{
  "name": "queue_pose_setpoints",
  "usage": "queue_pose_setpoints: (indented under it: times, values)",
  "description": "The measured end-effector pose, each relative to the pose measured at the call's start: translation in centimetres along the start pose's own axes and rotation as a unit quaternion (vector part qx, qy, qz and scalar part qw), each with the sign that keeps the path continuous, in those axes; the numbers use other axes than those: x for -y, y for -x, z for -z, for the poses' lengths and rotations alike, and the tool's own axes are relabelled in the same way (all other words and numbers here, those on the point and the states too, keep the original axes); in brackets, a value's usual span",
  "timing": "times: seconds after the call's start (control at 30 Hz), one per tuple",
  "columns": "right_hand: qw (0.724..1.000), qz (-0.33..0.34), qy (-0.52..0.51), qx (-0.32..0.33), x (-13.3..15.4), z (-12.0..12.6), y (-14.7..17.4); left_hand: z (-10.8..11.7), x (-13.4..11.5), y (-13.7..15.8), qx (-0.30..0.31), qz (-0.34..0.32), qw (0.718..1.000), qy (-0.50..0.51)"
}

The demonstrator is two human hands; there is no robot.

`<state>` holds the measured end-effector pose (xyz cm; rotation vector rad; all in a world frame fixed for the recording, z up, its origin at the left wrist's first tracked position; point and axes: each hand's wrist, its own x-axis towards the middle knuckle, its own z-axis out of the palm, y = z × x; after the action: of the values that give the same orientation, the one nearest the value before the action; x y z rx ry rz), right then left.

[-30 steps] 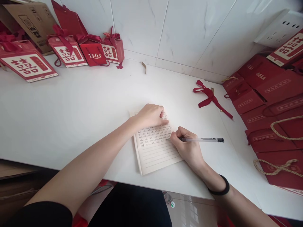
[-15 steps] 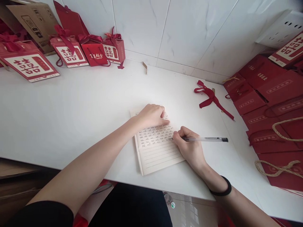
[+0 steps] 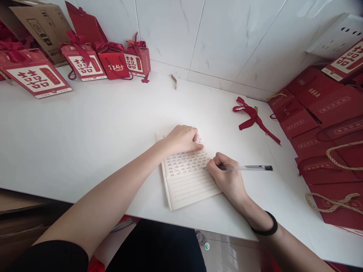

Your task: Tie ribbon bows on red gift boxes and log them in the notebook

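A lined notebook [image 3: 187, 190] lies on the white table, its upper rows filled with handwritten numbers and its lower lines blank. Across the upper part of the page rests my left hand [image 3: 183, 138], fingers curled in a loose fist, thumb pointing right, nothing visible in it. My right hand [image 3: 228, 175] grips a clear pen [image 3: 249, 167] with a black end cap. The pen tip meets the paper at the right end of the lowest written row. The side of my right hand covers the page's right edge.
Red gift boxes [image 3: 85, 66] with ribbons stand at the back left, before a cardboard box [image 3: 42, 32]. Stacked red boxes [image 3: 306, 143] with rope handles fill the right side. A loose red ribbon [image 3: 251, 117] lies near the tiled wall, below a power socket [image 3: 337, 36].
The pen tip has shifted very slightly at the end of the lowest written row, and the writing there reaches a little further. My left hand stays in place.
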<state>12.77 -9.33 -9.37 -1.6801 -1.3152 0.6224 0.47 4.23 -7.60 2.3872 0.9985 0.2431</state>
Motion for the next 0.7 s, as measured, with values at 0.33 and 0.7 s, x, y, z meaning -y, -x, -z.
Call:
queue_pose_setpoints:
  times: [0.33, 0.7]
  values:
    - [1.000, -0.011, -0.001, 0.015, 0.0, -0.1, 0.1, 0.1, -0.1, 0.0, 0.006, 0.010, 1.000, 0.002]
    - [0.957, -0.095, -0.246, -0.119, -0.6, 1.2, -1.8, 0.2, 0.1, 0.2, 0.001, -0.014, 1.000, -0.012]
